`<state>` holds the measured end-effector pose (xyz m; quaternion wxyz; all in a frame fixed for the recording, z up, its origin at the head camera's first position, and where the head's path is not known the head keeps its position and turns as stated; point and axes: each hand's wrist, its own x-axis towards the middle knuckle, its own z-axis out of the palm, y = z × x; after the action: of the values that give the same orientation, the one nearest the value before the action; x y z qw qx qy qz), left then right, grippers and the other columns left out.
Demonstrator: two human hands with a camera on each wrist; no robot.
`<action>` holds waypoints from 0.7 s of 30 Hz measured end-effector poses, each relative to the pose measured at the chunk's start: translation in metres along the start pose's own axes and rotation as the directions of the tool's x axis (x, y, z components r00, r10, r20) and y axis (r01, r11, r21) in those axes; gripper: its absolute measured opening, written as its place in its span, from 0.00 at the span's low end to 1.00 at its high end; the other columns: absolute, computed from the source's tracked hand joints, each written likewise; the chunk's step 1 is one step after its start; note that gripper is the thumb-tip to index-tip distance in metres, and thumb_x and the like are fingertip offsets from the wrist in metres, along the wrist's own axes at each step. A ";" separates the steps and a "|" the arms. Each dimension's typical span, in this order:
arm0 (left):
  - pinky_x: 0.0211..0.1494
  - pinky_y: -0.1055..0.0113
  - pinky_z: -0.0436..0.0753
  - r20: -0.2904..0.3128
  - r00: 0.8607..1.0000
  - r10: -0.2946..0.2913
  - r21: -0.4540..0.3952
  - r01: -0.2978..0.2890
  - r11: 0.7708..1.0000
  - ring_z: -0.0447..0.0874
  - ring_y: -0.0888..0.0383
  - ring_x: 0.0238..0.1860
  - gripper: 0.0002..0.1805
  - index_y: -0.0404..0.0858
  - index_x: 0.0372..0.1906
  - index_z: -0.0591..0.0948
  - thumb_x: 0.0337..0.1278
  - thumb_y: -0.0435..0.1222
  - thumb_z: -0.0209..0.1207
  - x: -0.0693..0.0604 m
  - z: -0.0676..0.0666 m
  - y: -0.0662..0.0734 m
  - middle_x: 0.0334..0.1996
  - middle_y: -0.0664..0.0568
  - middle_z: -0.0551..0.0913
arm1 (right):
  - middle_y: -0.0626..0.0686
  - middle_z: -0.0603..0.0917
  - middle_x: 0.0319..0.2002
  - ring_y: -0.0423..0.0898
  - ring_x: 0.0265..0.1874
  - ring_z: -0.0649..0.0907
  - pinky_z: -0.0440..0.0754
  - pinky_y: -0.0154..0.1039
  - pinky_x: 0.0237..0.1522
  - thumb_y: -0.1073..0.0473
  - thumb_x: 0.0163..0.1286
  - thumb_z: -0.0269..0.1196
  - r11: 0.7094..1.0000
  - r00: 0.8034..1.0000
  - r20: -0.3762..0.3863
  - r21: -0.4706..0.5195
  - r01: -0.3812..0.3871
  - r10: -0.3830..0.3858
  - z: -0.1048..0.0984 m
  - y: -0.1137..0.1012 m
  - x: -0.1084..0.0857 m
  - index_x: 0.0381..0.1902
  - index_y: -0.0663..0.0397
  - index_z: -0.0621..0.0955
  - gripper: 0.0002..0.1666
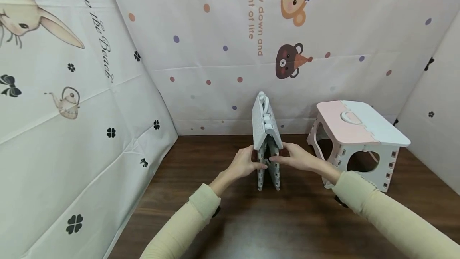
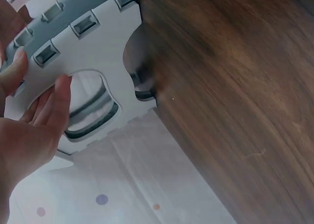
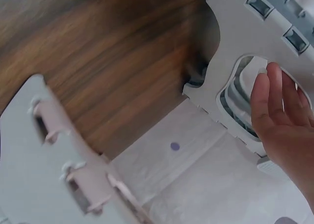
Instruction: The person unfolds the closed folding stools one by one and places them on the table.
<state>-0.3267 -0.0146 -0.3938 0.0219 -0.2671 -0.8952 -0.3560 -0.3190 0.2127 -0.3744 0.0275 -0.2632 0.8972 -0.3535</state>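
A partly folded, white-and-grey folding stool stands upright on the dark wood table, its two top halves tilted together like a narrow roof. My left hand grips its left leg panel, thumb across the front edge. In the left wrist view, the fingers lie against the panel by its oval cutout. My right hand holds the right leg panel from the other side, thumb at the edge. The right wrist view shows its fingers at that panel's cutout. The inside of the stool is mostly hidden.
An unfolded pink-and-white folding stool with a carrying handle stands close on the right, beside my right forearm. Printed white cloth hangs behind the wooden tabletop and along both sides.
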 end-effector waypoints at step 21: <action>0.35 0.70 0.78 0.021 0.999 0.038 0.045 -0.039 0.998 0.81 0.59 0.35 0.24 0.35 0.54 0.76 0.51 0.36 0.69 -0.011 -0.041 -0.022 0.39 0.47 0.85 | 0.59 0.83 0.44 0.51 0.32 0.86 0.83 0.35 0.33 0.51 0.72 0.58 0.999 0.999 0.040 0.042 0.028 -0.030 -0.024 0.019 -0.012 0.69 0.64 0.62 0.35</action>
<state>-0.3344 -0.0593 -0.3795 0.0258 -0.2871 -0.8980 -0.3325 -0.3232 0.2448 -0.3699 0.0458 -0.2827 0.8851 -0.3668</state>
